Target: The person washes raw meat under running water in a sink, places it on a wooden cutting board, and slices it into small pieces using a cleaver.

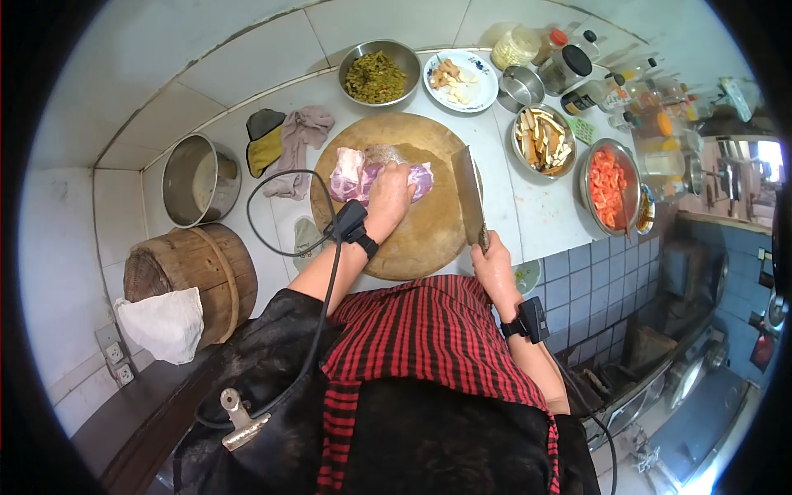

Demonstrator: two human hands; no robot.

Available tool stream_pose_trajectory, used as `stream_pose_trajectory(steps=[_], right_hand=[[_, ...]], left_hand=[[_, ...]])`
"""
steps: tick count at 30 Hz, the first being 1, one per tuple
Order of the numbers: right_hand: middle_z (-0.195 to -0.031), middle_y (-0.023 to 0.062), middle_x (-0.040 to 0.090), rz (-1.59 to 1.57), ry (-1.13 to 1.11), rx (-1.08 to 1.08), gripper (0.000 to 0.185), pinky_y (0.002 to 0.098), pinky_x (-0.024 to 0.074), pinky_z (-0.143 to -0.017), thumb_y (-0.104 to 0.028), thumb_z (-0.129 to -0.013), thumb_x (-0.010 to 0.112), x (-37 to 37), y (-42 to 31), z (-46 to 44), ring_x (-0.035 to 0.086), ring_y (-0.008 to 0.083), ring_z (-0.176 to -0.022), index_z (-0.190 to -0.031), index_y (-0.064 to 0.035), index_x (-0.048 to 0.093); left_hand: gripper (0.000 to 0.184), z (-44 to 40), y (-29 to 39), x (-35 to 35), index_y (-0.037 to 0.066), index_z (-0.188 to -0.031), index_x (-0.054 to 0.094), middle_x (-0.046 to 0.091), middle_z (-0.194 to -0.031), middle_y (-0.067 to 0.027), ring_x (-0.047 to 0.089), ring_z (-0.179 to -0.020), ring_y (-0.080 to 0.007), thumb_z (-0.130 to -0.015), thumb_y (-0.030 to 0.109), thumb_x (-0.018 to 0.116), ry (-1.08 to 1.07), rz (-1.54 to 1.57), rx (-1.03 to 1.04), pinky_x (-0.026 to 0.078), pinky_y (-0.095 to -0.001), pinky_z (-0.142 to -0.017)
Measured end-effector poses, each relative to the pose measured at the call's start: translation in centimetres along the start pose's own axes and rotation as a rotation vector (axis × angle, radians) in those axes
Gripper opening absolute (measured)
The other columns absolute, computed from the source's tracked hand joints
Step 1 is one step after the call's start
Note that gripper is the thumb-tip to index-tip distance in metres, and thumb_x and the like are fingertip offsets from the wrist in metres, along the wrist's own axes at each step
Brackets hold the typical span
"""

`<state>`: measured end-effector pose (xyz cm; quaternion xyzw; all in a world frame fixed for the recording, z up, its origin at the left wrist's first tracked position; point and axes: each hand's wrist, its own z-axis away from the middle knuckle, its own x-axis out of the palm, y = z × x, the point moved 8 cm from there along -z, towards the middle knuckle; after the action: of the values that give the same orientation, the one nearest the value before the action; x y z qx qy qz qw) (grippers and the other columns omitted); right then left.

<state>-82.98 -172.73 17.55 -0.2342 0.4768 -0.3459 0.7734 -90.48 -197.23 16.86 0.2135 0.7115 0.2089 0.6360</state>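
Your left hand point(389, 198) grips the meat point(346, 175) on the round board point(421, 239), your right hand point(495, 268) clutches the knife point(470, 194); slick meat could slide, and a stray stroke might nick you.

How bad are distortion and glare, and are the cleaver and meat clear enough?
Head view: strong fisheye, black corners, seams on the tiled wall bowed; head view: washed-out patches at the right-hand opening and lower right edge; head view: cleaver and meat fairly sharp, the left hand partly covering the meat.
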Motion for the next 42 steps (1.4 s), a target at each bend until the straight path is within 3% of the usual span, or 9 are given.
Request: stream_pose_trajectory(steps=[8, 12, 15, 17, 20, 25, 35, 37, 42], right_hand=[[-0.092, 0.0316, 0.064, -0.016, 0.009, -0.039, 0.024, 0.0501, 0.0488, -0.079, -0.014, -0.090, 0.056, -0.1, 0.5, -0.3, 0.060, 0.0507, -0.093, -0.107, 0.0034, 0.055], [-0.084, 0.0287, 0.064, -0.019, 0.033, -0.054, 0.023, 0.0474, 0.0499, -0.074, -0.014, -0.090, 0.058, -0.4, 1.0, -0.6, 0.064, 0.0451, -0.082, -0.104, 0.0039, 0.056], [-0.072, 0.0191, 0.062, -0.185, -0.009, 0.018, 0.022, 0.0400, 0.0497, -0.060, -0.017, -0.092, 0.060, -0.9, 1.2, -0.8, 0.064, 0.0281, -0.063, -0.099, 0.0039, 0.058], [-0.063, 0.0071, 0.056, -0.350, -0.017, 0.108, 0.022, 0.0311, 0.0442, -0.048, -0.020, -0.095, 0.061, -1.5, 0.3, -0.2, 0.053, 0.0122, -0.051, -0.095, 0.0023, 0.059], [-0.060, 0.0017, 0.053, -0.457, -0.040, 0.053, 0.022, 0.0267, 0.0413, -0.044, -0.023, -0.097, 0.061, -2.2, -0.8, 0.2, 0.050, 0.0089, -0.047, -0.095, -0.0003, 0.060], [-0.059, 0.0001, 0.053, -0.538, -0.120, 0.157, 0.024, 0.0254, 0.0427, -0.044, -0.025, -0.097, 0.061, -0.4, -0.4, 0.3, 0.049, 0.0090, -0.046, -0.093, -0.0015, 0.059], [-0.058, 0.0012, 0.053, -0.571, -0.159, 0.194, 0.021, 0.0257, 0.0419, -0.044, -0.021, -0.098, 0.060, 1.2, 1.6, -1.0, 0.050, 0.0108, -0.045, -0.087, -0.0035, 0.055], [-0.058, 0.0012, 0.053, -0.584, -0.181, 0.190, 0.021, 0.0258, 0.0419, -0.043, -0.021, -0.098, 0.059, 1.5, 1.7, -1.4, 0.050, 0.0105, -0.045, -0.088, -0.0024, 0.056], [-0.058, 0.0014, 0.053, -0.606, -0.237, 0.185, 0.021, 0.0261, 0.0412, -0.043, -0.019, -0.098, 0.059, 2.1, 1.7, -1.6, 0.050, 0.0101, -0.046, -0.089, -0.0010, 0.057]], left_hand=[[0.015, -0.3, -0.9, 0.7, 0.003, -0.088, 0.063, 0.063, -0.088, -0.0175, 0.065, -0.081, -0.0363, -0.074, 0.005, 0.069, -0.022, -0.076, 0.037, 0.054, -0.0450, -0.071], [0.008, -0.3, -1.5, 0.7, 0.003, -0.081, 0.061, 0.064, -0.077, -0.0151, 0.064, -0.070, -0.0318, -0.076, 0.005, 0.067, -0.014, 0.205, -0.096, 0.052, -0.0412, -0.065], [0.005, -0.8, -1.0, 1.1, 0.003, -0.081, 0.061, 0.063, -0.070, -0.0148, 0.064, -0.065, -0.0307, -0.077, 0.004, 0.065, -0.029, 0.451, -0.184, 0.051, -0.0388, -0.063], [0.005, -1.2, -1.1, 1.5, 0.003, -0.082, 0.063, 0.063, -0.068, -0.0164, 0.063, -0.063, -0.0317, -0.077, 0.003, 0.063, -0.014, 0.529, -0.174, 0.052, -0.0385, -0.062], [0.007, -1.6, -2.7, 3.5, 0.002, -0.084, 0.065, 0.066, -0.073, -0.0162, 0.065, -0.069, -0.0325, -0.077, 0.003, 0.062, -0.057, 0.414, -0.197, 0.052, -0.0390, -0.066], [0.016, -1.6, -0.4, 2.2, 0.002, -0.094, 0.065, 0.063, -0.090, -0.0185, 0.064, -0.079, -0.0355, -0.078, 0.004, 0.064, -0.038, 0.292, -0.137, 0.053, -0.0434, -0.073], [0.014, -1.8, 0.7, 3.7, 0.004, -0.087, 0.061, 0.060, -0.087, -0.0149, 0.061, -0.075, -0.0382, -0.075, 0.004, 0.068, 0.003, 0.160, 0.069, 0.052, -0.0452, -0.067], [0.009, -1.8, 0.1, 3.6, 0.001, -0.083, 0.062, 0.060, -0.078, -0.0129, 0.062, -0.067, -0.0301, -0.075, 0.002, 0.066, 0.015, 0.261, 0.039, 0.051, -0.0368, -0.061], [0.006, -1.7, -0.8, 3.4, 0.001, -0.079, 0.061, 0.060, -0.074, -0.0119, 0.061, -0.062, -0.0226, -0.074, 0.002, 0.066, -0.022, 0.336, -0.035, 0.050, -0.0328, -0.059]])
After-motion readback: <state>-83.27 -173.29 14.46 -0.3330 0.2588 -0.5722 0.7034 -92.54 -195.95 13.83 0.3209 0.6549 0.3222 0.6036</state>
